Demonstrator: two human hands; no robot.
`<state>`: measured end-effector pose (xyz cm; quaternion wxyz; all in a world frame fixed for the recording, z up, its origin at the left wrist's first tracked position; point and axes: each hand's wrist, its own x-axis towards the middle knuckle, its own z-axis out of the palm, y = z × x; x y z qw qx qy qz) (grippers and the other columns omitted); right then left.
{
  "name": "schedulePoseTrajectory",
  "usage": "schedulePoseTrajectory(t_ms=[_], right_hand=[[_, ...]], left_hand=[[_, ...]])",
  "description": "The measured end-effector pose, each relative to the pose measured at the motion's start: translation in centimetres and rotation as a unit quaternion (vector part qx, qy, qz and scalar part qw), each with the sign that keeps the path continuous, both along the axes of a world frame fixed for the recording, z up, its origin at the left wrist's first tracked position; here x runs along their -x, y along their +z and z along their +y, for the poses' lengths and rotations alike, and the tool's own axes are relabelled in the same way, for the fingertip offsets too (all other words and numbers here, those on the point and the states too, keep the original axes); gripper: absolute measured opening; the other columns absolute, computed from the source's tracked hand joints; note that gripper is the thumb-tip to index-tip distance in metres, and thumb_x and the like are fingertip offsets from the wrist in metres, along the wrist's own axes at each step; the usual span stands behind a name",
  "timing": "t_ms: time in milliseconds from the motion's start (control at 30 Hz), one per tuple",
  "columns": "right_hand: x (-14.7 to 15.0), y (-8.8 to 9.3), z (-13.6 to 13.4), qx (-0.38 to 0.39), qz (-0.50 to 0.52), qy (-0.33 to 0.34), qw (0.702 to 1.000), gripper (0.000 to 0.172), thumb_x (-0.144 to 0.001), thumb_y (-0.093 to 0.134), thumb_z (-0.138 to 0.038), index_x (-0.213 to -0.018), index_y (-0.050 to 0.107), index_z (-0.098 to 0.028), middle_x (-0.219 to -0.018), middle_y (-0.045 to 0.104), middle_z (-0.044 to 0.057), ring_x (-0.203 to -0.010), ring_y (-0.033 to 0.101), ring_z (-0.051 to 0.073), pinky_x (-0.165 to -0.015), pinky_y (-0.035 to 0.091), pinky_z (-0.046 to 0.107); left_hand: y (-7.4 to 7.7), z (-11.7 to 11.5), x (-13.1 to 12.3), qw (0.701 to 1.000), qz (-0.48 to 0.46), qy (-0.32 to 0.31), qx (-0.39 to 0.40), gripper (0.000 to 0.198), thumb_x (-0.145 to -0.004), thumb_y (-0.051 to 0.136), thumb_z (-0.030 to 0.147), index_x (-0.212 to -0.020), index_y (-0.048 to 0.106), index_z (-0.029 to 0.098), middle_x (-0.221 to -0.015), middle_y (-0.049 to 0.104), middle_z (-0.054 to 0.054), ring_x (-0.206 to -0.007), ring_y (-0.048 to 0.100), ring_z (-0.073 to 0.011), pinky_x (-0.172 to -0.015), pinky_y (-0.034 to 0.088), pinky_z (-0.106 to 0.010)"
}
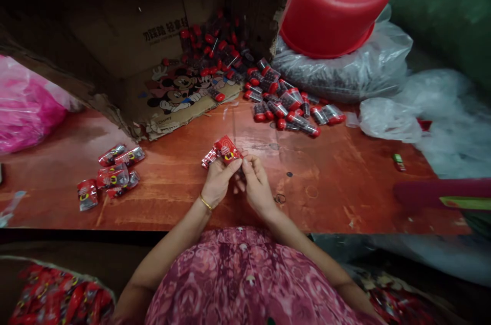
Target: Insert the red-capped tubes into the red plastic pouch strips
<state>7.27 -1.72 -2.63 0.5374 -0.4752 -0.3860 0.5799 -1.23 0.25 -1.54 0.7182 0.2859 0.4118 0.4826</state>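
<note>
Close to the table's front edge, my left hand [219, 181] and my right hand [259, 186] meet, thumbs and fingers closed on a small red packet [227, 147] with a yellow and black mark. My right fingers pinch its near corner; what lies under my fingertips is partly hidden. Just beyond my left fingers, more shiny red packets [209, 158] are bunched on the table; I cannot tell whether that hand touches them. Farther off lies a heap of clear tubes with red caps [288, 100] and dark contents, spilling out of an open cardboard box [180, 119].
Several filled red packets [113, 176] lie at the left. A pink bag [26, 105] sits beyond them. At the back right, a red basin [341, 3] rests upside down on a filled plastic bag [337, 77]. A sack of red packets [57, 297] stands below the table edge.
</note>
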Motion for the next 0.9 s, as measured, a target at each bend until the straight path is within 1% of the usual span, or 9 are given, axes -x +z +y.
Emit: schedulePoseTrajectory(t_ms=[67,133,233,333,467,633,733,800,900], right_hand=[[-0.1,0.1,0.1,0.035,0.086,0.038,0.995,0.027,-0.083,0.045,-0.051,-0.085,0.036,-0.025,-0.057,0.045,-0.011,-0.033,0.035,0.005,-0.037,0.038,0.02],[-0.5,0.1,0.2,0.034,0.107,0.072,0.991,0.031,-0.08,0.051,-0.052,-0.087,0.039,-0.024,-0.059,0.05,-0.01,-0.035,0.042,0.005,-0.04,0.04,0.02],[-1.4,-0.1,0.4,0.003,0.05,0.103,0.993,0.035,-0.076,0.058,-0.05,-0.092,0.046,-0.021,-0.054,0.053,-0.009,-0.039,0.05,0.006,-0.046,0.042,0.02],[-2.0,-0.5,1.1,-0.016,-0.001,0.077,0.997,0.036,-0.073,0.061,-0.05,-0.089,0.049,-0.02,-0.052,0.054,-0.009,-0.037,0.048,0.006,-0.043,0.04,0.02],[-1.0,-1.2,2.4,-0.029,-0.016,0.05,0.998,0.034,-0.066,0.067,-0.047,-0.079,0.049,-0.021,-0.054,0.054,-0.008,-0.04,0.047,0.007,-0.039,0.038,0.019],[0.7,-1.9,3.4,-0.078,-0.125,0.055,0.988,0.032,-0.074,0.059,-0.049,-0.067,0.052,-0.019,-0.054,0.051,-0.005,-0.045,0.045,0.008,-0.044,0.037,0.021],[-0.9,-1.6,5.6,-0.153,-0.332,0.04,0.93,0.036,-0.082,0.048,-0.05,-0.07,0.058,-0.018,-0.063,0.059,0.002,-0.058,0.052,0.013,-0.056,0.042,0.026],[-3.1,-1.4,8.3,-0.2,-0.499,-0.016,0.843,0.037,-0.087,0.042,-0.046,-0.085,0.063,-0.015,-0.083,0.065,0.01,-0.078,0.056,0.02,-0.072,0.043,0.033],[-6.5,-1.4,12.5,-0.185,-0.655,-0.09,0.727,0.042,-0.088,0.042,-0.038,-0.115,0.056,-0.009,-0.119,0.057,0.019,-0.104,0.049,0.029,-0.088,0.036,0.041]], left_hand=[[0.1,-0.1,0.3,1.0,0.0,-0.027,0.015,0.041,-0.065,0.07,0.045,-0.092,0.067,0.015,-0.048,0.057,0.003,-0.033,0.048,-0.0089,-0.03,0.029,-0.019],[0.4,0.0,0.6,1.0,-0.019,0.003,0.02,0.04,-0.066,0.069,0.046,-0.089,0.067,0.014,-0.048,0.056,0.004,-0.035,0.05,-0.009,-0.033,0.033,-0.019],[0.7,0.3,1.0,0.997,-0.04,0.07,0.017,0.036,-0.063,0.073,0.04,-0.083,0.066,0.012,-0.066,0.067,-0.002,-0.06,0.062,-0.0132,-0.055,0.047,-0.022],[0.6,0.5,1.1,0.995,-0.055,0.08,0.025,0.033,-0.061,0.076,0.037,-0.08,0.065,0.012,-0.075,0.07,-0.005,-0.079,0.065,-0.0178,-0.069,0.049,-0.025],[0.2,0.3,0.9,0.992,-0.081,0.081,0.046,0.026,-0.063,0.076,0.031,-0.078,0.065,0.014,-0.078,0.07,-0.004,-0.085,0.065,-0.0179,-0.075,0.049,-0.025],[0.1,0.1,1.9,0.985,-0.099,0.092,0.103,0.014,-0.074,0.067,0.027,-0.078,0.064,0.014,-0.077,0.071,-0.004,-0.085,0.066,-0.0176,-0.08,0.049,-0.028],[0.0,0.4,4.4,0.977,-0.086,0.132,0.147,0.011,-0.081,0.059,0.027,-0.081,0.063,0.017,-0.079,0.071,-0.005,-0.082,0.067,-0.0163,-0.081,0.049,-0.03],[-0.1,0.7,6.7,0.96,-0.085,0.223,0.147,0.016,-0.086,0.05,0.029,-0.083,0.062,0.019,-0.082,0.071,-0.004,-0.082,0.067,-0.0142,-0.082,0.049,-0.029],[0.0,1.0,10.2,0.895,-0.116,0.413,0.125,0.032,-0.091,0.036,0.037,-0.085,0.062,0.019,-0.081,0.071,-0.002,-0.084,0.066,-0.0104,-0.087,0.046,-0.025]])
